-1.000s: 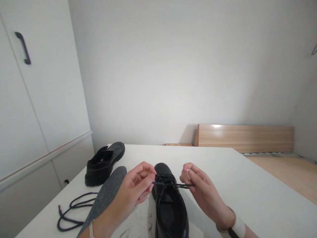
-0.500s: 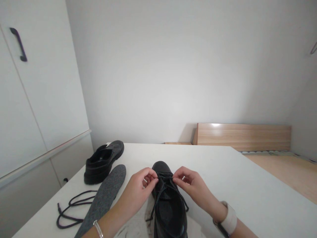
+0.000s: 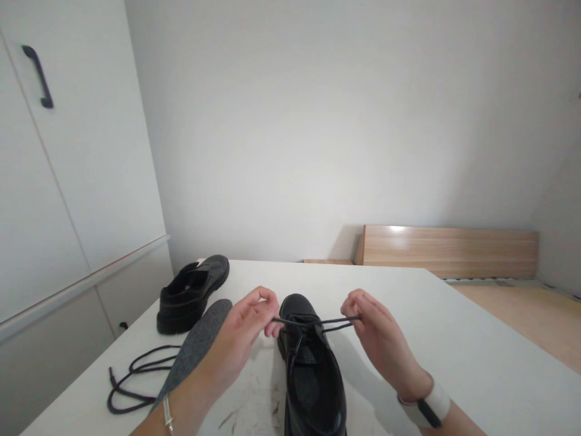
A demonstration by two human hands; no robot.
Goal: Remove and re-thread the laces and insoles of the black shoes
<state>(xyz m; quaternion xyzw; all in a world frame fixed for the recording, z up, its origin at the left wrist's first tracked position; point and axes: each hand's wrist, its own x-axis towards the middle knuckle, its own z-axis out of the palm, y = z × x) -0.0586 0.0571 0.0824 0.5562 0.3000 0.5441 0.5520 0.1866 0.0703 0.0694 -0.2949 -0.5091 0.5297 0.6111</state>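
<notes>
1. The shoe (image 3: pixel 313 370) sits upright on the table in front of me, between my hands, toe pointing away. Its opening faces me, so I have a straight view of the work.
2. The lace (image 3: pixel 293 322) stretches across the top of the shoe. I judge the step to be drawing it tight: an even, level pull should keep the crossing centred over the tongue.
3. My left hand (image 3: pixel 249 321) pinches the lace on one side. A fingertip grip seems enough; squeezing harder would only tire me.
4. My right hand (image 3: pixel 377 333) grips the other side, where two strands run to my fingers. I can't tell whether they form a loop, so I'd hold both together and let neither slip.
5. Neither hand braces the shoe, so a lopsided tug could twist it on the table (image 3: pixel 440 330).
6. Beside my left forearm lie the grey insole (image 3: pixel 200 339) and a loose cord (image 3: pixel 149 369); I'd keep my elbow off both.
7. The other shoe (image 3: pixel 190 297) stands beyond them, well apart.
</notes>
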